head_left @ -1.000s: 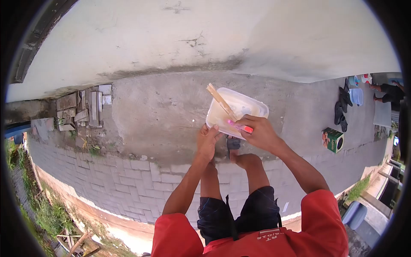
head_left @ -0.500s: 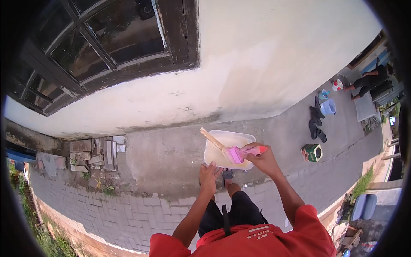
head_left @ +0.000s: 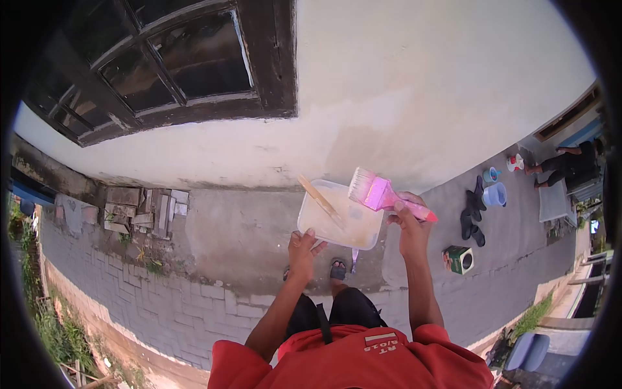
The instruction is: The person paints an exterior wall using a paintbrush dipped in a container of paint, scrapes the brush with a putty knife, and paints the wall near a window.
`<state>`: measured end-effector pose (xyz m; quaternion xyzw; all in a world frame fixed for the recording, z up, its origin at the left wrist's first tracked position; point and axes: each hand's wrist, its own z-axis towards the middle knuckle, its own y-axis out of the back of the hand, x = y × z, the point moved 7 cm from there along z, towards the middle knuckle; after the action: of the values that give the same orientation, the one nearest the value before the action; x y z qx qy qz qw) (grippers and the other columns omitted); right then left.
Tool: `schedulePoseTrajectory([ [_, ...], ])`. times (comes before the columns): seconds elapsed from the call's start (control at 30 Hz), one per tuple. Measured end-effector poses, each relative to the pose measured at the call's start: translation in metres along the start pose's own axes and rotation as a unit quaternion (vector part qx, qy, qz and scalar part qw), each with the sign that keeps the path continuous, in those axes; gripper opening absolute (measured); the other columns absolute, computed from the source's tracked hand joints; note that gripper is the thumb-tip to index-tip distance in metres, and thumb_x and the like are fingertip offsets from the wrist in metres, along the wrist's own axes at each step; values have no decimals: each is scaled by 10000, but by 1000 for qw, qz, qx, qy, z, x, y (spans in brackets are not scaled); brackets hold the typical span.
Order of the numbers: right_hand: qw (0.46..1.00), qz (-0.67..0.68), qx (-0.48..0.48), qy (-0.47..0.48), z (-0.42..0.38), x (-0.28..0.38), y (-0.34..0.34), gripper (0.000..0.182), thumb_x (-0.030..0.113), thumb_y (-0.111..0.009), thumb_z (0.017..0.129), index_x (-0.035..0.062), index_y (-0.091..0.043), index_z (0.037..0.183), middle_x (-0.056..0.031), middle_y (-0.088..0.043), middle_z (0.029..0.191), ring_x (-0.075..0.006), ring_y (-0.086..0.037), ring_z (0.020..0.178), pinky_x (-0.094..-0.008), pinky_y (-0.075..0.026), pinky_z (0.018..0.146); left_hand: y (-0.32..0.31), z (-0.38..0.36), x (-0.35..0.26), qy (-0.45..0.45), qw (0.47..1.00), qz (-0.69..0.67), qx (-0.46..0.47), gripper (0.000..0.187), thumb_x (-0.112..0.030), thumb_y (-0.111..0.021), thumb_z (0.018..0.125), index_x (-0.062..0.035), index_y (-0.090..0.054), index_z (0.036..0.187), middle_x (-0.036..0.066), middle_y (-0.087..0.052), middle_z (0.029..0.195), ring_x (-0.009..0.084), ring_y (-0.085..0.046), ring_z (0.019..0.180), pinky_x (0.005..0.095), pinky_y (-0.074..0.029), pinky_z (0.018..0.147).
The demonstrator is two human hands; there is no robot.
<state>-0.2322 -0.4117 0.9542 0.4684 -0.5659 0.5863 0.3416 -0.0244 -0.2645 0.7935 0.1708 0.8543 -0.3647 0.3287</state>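
Clock centre: the tub, with 12 at the top of the view.
Tiles: a broken stack [head_left: 146, 211] at 9 o'clock, well apart.
Window: dark frame [head_left: 278, 58] at 10 to 11 o'clock.
Left hand: at the tub's 8 o'clock, its fingers [head_left: 310, 233] nearly closed, pinching the rim. A one-sided grip can let the far side dip, so a level wrist matters.
Stick: the wooden stick [head_left: 322, 202] leans inside the tub from its 10 o'clock edge; best given room so the bristles do not knock it.
Tub: the pale tub [head_left: 364, 227] is held above the ground, open side up, with a pale coating inside.
Wall: the pale wall [head_left: 421, 78] spans 11 to 2 o'clock, with a darker patch [head_left: 359, 148] near 12.
Brush: the pink brush [head_left: 382, 194] is at the tub's 1 to 2 o'clock, bristles toward 10; rim contact cannot be told. Pressing both bristle faces lightly on the rim would limit drips.
Right hand: at 3 o'clock, fingers [head_left: 400, 206] closed around the handle; a loose wrist would help an even stroke.
Box: green box [head_left: 458, 259] at 4 o'clock.
Sandals: dark sandals [head_left: 466, 223] near 3 o'clock.
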Motion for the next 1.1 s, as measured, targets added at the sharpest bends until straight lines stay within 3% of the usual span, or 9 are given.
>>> schedulePoseTrajectory([
  [0.1, 986, -135, 7, 97, 48, 6, 6, 225, 47, -694, 908, -30, -672, 1119, -103, -705, 1066, -202, -698, 919, -324, -556, 712, -6, -9, 9, -18, 1000, -15, -17, 312, -249, -663, 958, -52, -440, 1053, 101, -560, 1068, 191, -605, 958, 419, -599, 881],
  [0.17, 893, -299, 122, 313, 81, 10, -11, 237, 23, -669, 913, 41, -693, 1148, -95, -703, 1125, -217, -695, 969, -324, -558, 767, -6, -16, 13, -29, 999, -25, -34, 301, -246, -654, 963, -51, -440, 1047, 101, -570, 1066, 193, -611, 975, 420, -597, 885],
  [0.3, 818, -402, 186, 367, 155, -10, -26, 275, 2, -670, 883, 120, -714, 1128, -72, -699, 1123, -238, -687, 967, -339, -563, 775, 6, -40, 30, -44, 995, -47, -80, 287, -247, -627, 979, -55, -468, 1121, 103, -607, 1125, 210, -635, 1027, 422, -583, 894],
  [0.37, 716, -522, 185, 426, 180, -12, -35, 337, -4, -694, 834, 150, -714, 1133, -59, -691, 1097, -256, -670, 950, -372, -568, 768, 17, -54, 39, -44, 993, -54, -99, 301, -252, -623, 982, -56, -481, 1160, 104, -619, 1149, 215, -644, 1042, 425, -578, 897],
  [0.47, 661, -545, 183, 481, 189, 13, -41, 354, 3, -713, 815, 155, -708, 1134, -35, -685, 1087, -253, -666, 924, -389, -572, 719, 36, -68, 58, -41, 988, -74, -131, 339, -265, -617, 987, -70, -498, 1238, 100, -629, 1202, 225, -653, 1068, 428, -568, 904],
  [0.6, 666, -538, 97, 508, 149, 47, -38, 332, -29, -712, 811, 151, -714, 1090, -48, -684, 1122, -267, -677, 952, -370, -578, 759, 54, -79, 68, -58, 984, -91, -143, 399, -291, -624, 977, -77, -484, 1283, 96, -604, 1239, 246, -633, 1108, 443, -560, 925],
  [0.73, 651, -550, 216, 476, 156, -20, -33, 378, 12, -746, 757, 187, -695, 1089, -22, -650, 1111, -244, -665, 909, -375, -580, 661, 54, -86, 64, -71, 980, -104, -152, 486, -324, -634, 963, -80, -448, 1341, 99, -572, 1275, 271, -613, 1130, 449, -557, 932],
  [0.87, 611, -605, 226, 458, 186, -48, -40, 379, 7, -741, 752, 191, -692, 1080, -14, -642, 1128, -245, -662, 940, -383, -582, 665, 58, -89, 60, -69, 980, -93, -165, 528, -331, -638, 961, -81, -430, 1377, 104, -577, 1268, 273, -617, 1130, 444, -559, 926],
  [1.1, 578, -563, 84, 585, 143, 38, -64, 400, -38, -707, 713, 169, -701, 1055, -60, -617, 1157, -277, -619, 984, -372, -570, 674, 72, -92, 53, -77, 977, -97, -174, 533, -351, -645, 953, -80, -457, 1372, 114, -584, 1276, 271, -625, 1125, 435, -568, 913],
])
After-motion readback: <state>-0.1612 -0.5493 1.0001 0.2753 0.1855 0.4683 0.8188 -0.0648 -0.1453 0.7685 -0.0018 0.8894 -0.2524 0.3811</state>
